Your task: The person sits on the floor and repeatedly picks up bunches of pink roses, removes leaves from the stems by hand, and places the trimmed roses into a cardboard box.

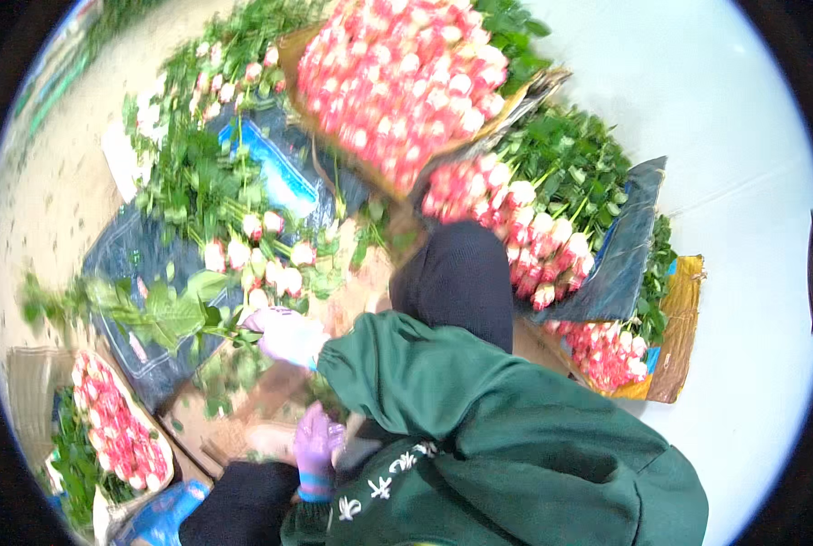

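Observation:
My right hand (287, 334), in a pale glove, grips a leafy rose stem (225, 333) whose foliage reaches out to the left. A pink-and-white rose head (258, 298) touches or lies just behind its fingers. My left hand (318, 437), in a purple glove, is held low near my lap, its fingers bent; motion blur hides whether anything is in it. Beyond my right hand, loose cut roses (277, 269) with pale heads and long green stems lie on a dark sheet (133, 246).
A large wrapped bundle of pink roses (400, 89) stands ahead. More rose bundles (509, 225) lean right, beside a dark wrap (618, 252) and a brown wrapper (679, 334). Another rose bundle (116, 423) lies lower left, near blue plastic (167, 512). A pale wall (734, 170) rises right.

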Tool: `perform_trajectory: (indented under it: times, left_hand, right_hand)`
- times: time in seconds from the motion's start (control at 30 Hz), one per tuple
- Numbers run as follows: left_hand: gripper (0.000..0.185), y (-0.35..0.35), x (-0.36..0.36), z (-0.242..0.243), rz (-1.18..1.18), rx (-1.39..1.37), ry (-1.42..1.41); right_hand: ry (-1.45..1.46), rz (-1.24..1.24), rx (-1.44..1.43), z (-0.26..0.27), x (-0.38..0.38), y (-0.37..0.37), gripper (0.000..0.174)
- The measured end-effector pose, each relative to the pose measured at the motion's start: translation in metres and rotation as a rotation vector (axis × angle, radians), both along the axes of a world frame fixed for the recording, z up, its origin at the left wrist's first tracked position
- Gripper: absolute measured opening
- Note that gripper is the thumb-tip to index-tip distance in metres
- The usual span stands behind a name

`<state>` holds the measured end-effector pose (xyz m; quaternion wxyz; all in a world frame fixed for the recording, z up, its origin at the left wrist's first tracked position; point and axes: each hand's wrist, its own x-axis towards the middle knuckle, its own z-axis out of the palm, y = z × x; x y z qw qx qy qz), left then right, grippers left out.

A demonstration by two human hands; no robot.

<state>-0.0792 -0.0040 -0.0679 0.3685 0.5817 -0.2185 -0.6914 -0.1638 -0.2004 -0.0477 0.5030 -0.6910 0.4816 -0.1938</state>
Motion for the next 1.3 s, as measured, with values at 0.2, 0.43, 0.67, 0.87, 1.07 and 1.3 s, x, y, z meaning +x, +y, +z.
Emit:
perform_trajectory:
  times: [0.2, 0.43, 0.67, 0.87, 1.07, 1.3]
  left_hand:
    - [0.048, 0.003, -0.002, -0.02, 0.088, 0.059, 0.167]
    - [0.044, 0.012, 0.005, -0.064, 0.123, 0.156, 0.114]
    - [0.043, 0.004, 0.018, -0.103, 0.122, 0.267, 0.179]
    - [0.043, 0.0, 0.019, -0.106, 0.156, 0.253, 0.177]
    - [0.045, -0.018, 0.007, -0.059, 0.175, 0.215, 0.174]
    - [0.029, -0.055, -0.003, 0.001, 0.336, 0.132, 0.086]
  right_hand:
    - [-0.225, -0.389, -0.399, 0.173, -0.109, -0.106, 0.034]
    - [-0.39, -0.981, -0.51, 0.286, -0.276, -0.192, 0.042]
    - [-0.473, -1.08, -0.34, 0.283, -0.397, -0.296, 0.032]
    - [0.692, -0.872, -0.24, 0.192, -0.441, -0.365, 0.06]
    - [1.001, -0.413, -0.523, 0.19, -0.468, -0.351, 0.044]
    - [0.189, -0.777, -0.799, 0.261, -0.352, -0.309, 0.041]
